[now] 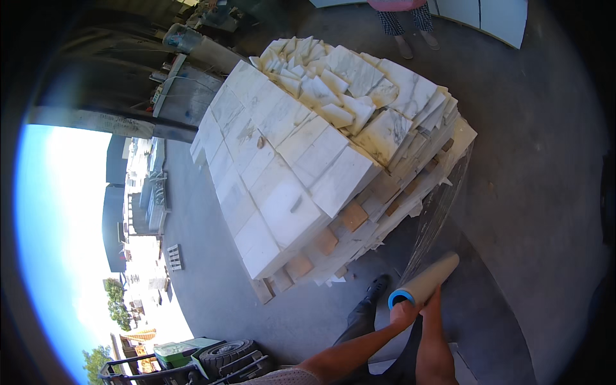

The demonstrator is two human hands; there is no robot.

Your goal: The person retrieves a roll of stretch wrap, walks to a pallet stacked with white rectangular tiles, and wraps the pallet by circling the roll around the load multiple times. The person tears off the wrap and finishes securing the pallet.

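In both hands I hold a roll of stretch film (431, 281), tan with a blue ring at its near end. My left hand (405, 313) is closed at that blue-rimmed end; its fingers are partly hidden. Along the roll's underside my right hand (433, 303) grips it, with its fingers mostly out of sight. From the roll a clear twisted strip of film (431, 221) runs up to the lower right corner of a pallet load. That load is white veined marble tiles (282, 205), stacked neatly on the left, with broken marble pieces (333, 93) heaped at the far side.
Wooden blocks (353, 215) show beneath the tiles. A person (401, 22) stands beyond the load, near pale slabs (494, 19). A green vehicle with a black tyre (226, 354) is at the lower left. Outside lie a small pallet (174, 256) and stacked goods.
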